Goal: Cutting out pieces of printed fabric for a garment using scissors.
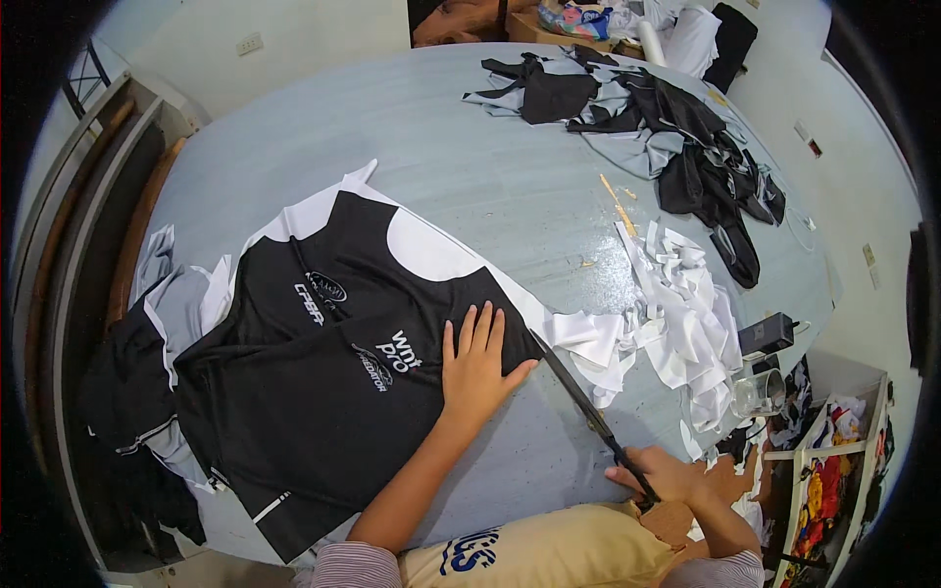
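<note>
A black printed jersey panel with white fabric along its edges lies flat on the grey-blue table. My left hand rests palm down on the panel near its right edge, fingers stretched out. In my right hand, closed round the handles, is a pair of long dark scissors. Their blades point up and left, with the tip at the panel's right edge, just beyond my left thumb. How far the blades are parted cannot be made out.
White fabric scraps lie heaped right of the panel. Black and grey cut pieces cover the far right. A black box and a glass mug stand at the right edge. More garments lie left; pale yellow cloth sits before me.
</note>
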`<state>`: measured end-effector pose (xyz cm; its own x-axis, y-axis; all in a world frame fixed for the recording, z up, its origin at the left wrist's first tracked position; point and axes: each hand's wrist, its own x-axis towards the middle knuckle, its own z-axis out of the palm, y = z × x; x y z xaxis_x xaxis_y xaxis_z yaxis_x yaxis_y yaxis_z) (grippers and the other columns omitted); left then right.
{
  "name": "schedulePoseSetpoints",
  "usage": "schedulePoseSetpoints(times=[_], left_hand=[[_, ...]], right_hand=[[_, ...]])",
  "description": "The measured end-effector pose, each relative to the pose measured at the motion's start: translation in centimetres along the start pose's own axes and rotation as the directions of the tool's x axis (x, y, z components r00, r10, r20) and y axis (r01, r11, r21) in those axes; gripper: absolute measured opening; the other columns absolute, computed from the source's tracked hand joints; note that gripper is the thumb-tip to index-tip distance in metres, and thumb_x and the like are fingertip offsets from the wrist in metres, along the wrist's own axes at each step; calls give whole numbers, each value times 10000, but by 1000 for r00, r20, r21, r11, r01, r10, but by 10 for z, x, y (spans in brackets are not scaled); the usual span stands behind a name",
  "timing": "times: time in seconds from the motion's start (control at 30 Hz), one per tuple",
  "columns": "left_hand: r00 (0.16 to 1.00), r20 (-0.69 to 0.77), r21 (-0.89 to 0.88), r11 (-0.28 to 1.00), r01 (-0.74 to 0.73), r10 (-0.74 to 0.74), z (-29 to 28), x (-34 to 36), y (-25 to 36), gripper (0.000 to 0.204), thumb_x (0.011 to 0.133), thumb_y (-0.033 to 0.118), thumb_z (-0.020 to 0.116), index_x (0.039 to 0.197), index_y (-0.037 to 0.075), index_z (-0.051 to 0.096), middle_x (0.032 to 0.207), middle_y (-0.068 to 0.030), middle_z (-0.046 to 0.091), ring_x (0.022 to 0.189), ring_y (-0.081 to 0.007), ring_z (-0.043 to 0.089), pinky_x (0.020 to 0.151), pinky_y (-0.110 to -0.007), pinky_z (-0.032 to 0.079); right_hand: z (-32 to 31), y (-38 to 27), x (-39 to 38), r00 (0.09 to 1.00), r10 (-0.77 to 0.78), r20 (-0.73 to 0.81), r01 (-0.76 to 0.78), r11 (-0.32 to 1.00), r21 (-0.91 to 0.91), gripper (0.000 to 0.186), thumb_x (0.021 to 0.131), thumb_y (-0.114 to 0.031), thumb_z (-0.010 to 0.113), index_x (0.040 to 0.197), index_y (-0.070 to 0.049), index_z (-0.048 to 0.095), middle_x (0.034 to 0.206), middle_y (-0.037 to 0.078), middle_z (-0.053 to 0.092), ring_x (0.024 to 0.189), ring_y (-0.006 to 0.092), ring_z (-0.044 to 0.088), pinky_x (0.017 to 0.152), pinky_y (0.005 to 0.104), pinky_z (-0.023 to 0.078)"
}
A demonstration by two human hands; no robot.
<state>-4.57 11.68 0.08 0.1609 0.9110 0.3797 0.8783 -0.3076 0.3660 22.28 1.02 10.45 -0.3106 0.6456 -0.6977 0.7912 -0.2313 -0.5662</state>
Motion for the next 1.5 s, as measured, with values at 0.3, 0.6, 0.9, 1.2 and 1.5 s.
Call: schedulePoseSetpoints(times=[0.3, 0.6, 0.9, 1.2, 1.5], left_hand=[[999, 27, -17, 999, 38, -37, -1, -1, 0, 851, 767, 589, 611, 1336, -22, 446, 1427, -159, 402, 1358, -298, 318, 1115, -532, 156], [999, 7, -37, 998, 44, -44, 3, -1, 0, 892, 751, 594, 625, 1332, -56, 435, 1424, -168, 405, 1355, -296, 325, 1117, -530, 151], [999, -14, -44, 998, 46, -47, 3, -1, -1, 908, 736, 590, 641, 1323, -72, 436, 1420, -178, 406, 1357, -298, 322, 1122, -524, 148], [997, -36, -78, 995, 59, -62, 5, -5, -2, 926, 724, 581, 663, 1309, -100, 435, 1416, -209, 398, 1359, -318, 317, 1119, -512, 175], [997, -62, -74, 996, 48, -52, 2, 0, -1, 936, 715, 583, 666, 1308, -103, 433, 1396, -213, 424, 1330, -327, 361, 1110, -515, 195]], right_hand=[[-2, -2, 0, 998, 56, 21, -56, 998, 35, 544, 912, -500, 532, 729, 12, 504, 516, 134, 525, 491, 292, 561, 498, 391, 422], [0, -11, 16, 997, -53, -57, 40, 975, -218, 463, 938, -414, 528, 796, 26, 531, 542, 106, 560, 502, 231, 596, 490, 349, 454], [0, -2, 15, 998, -18, -54, 9, 989, -147, 365, 932, -309, 569, 796, 26, 524, 530, 99, 554, 472, 188, 581, 454, 324, 445], [-15, -35, 29, 995, 76, 69, -72, 996, -61, 470, 914, -429, 545, 820, 29, 511, 570, 105, 561, 530, 233, 587, 507, 357, 430], [-15, -35, 34, 999, 36, 29, -30, 981, -191, 549, 871, -511, 568, 830, 34, 515, 578, 149, 548, 561, 297, 581, 551, 383, 439]])
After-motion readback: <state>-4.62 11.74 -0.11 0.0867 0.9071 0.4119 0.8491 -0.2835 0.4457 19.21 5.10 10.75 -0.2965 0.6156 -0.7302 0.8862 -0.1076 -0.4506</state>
